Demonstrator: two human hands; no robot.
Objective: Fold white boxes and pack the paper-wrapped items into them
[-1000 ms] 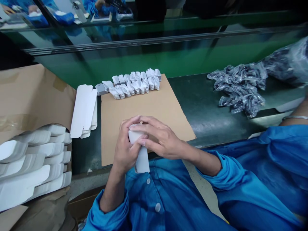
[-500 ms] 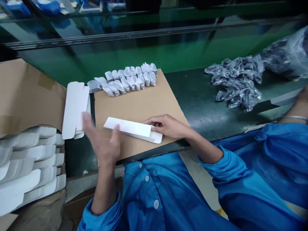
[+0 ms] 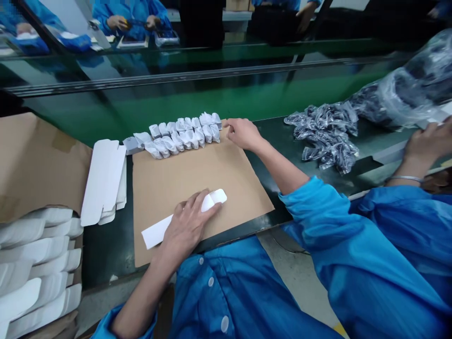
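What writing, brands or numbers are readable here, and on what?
None can be read. The white carton under the left hand is blank, as are the flat cartons. Any print on the small packets by the right hand or on the plastic bags is too small and blurred.

I sit at a dark green surface that runs alongside a brighter green conveyor belt. Behind the belt a metal rail crosses the whole width, and the glossy strip above it mirrors blue shapes. Beyond it, other people in blue coats work at their own bench. Below the surface's near edge I see pale floor. The light is even and cool.
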